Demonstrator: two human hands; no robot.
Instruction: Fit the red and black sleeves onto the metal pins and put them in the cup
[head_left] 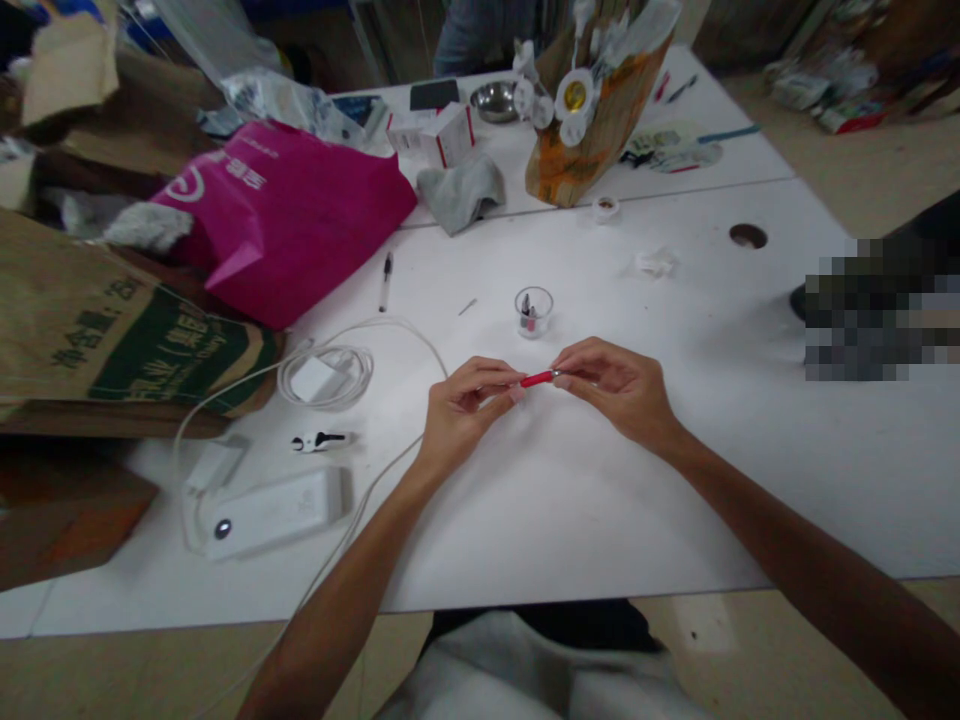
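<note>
Between my two hands lies a slim red stick (536, 379) with a silvery end, held level above the white table. The fingertips of my left hand (474, 398) pinch its left end. At the silvery right end, the thumb and fingers of my right hand (616, 388) close on it. Just beyond the hands stands a small clear cup (534, 312) with a few short dark and red pieces in it. A thin grey stick (467, 306) lies to the cup's left, and a black-capped pen (386, 282) is farther left.
On the left are a white power bank (277, 512), a coiled white cable (360, 375), a small black-and-white tool (320, 441), a magenta bag (300, 215) and a brown sack (112, 320). A grey cloth (463, 190) and tape roll (605, 209) lie farther back. Another person's arm (915, 240) reaches in from the right.
</note>
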